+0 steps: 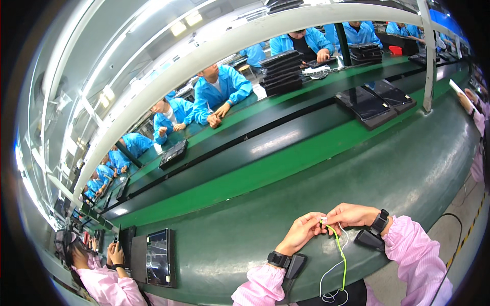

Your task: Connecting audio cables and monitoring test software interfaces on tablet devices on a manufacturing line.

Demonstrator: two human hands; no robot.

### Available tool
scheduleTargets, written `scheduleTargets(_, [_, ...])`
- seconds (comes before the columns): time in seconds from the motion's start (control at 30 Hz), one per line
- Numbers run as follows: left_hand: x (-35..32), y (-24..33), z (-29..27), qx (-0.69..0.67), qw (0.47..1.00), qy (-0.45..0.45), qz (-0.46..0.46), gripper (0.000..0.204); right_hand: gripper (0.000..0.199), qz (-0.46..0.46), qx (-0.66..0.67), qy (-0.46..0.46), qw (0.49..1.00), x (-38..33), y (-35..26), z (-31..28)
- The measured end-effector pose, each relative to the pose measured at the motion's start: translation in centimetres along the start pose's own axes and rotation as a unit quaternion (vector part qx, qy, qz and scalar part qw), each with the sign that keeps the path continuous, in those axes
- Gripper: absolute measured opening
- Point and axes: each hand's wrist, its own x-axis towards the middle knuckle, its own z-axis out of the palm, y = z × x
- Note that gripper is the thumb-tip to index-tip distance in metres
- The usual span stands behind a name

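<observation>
Above the near edge of the green workbench (224,250), my left hand (303,232) and my right hand (354,214) meet fingertip to fingertip. Both are closed in a pinch on the upper end of a thin cable. From the fingers hang a yellow-green wire (344,260) and a white wire (327,272), which loops at the bottom over dark clothing. A small pale piece shows between the fingertips, too small to make out. Each wrist wears a black strap with a black box, below pink sleeves.
Left on the bench lies a black flat-screen device (158,257), beside a person in pink (109,283). Beyond the bench runs a conveyor (265,148) carrying dark panels (375,104). Several people in blue sit across it. A white post (429,66) rises at the right.
</observation>
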Motion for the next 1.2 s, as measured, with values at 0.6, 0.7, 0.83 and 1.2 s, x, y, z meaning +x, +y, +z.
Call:
scheduleTargets(0.6, [-0.12, 0.24, 0.02, 0.037, 0.999, 0.002, -0.008, 0.024, 0.027, 0.0, -0.018, 0.011, 1.0, 0.18, 0.31, 0.08])
scheduleTargets(0.7, [-0.12, 0.15, -0.16, 0.037, 0.999, -0.008, 0.005, 0.024, 0.026, -0.004, -0.012, 0.012, 1.0, 0.28, 0.31, -0.03])
scheduleTargets(0.83, [-0.02, 0.27, 0.09, 0.044, 0.999, -0.002, -0.004, 0.024, 0.025, -0.002, -0.012, 0.004, 1.0, 0.29, 0.55, -0.34])
scheduleTargets(1.2, [0.02, -0.16, -0.3, 0.023, 1.0, 0.004, -0.009, 0.021, 0.028, 0.004, -0.014, 0.006, 1.0, -0.09, 0.13, 0.13])
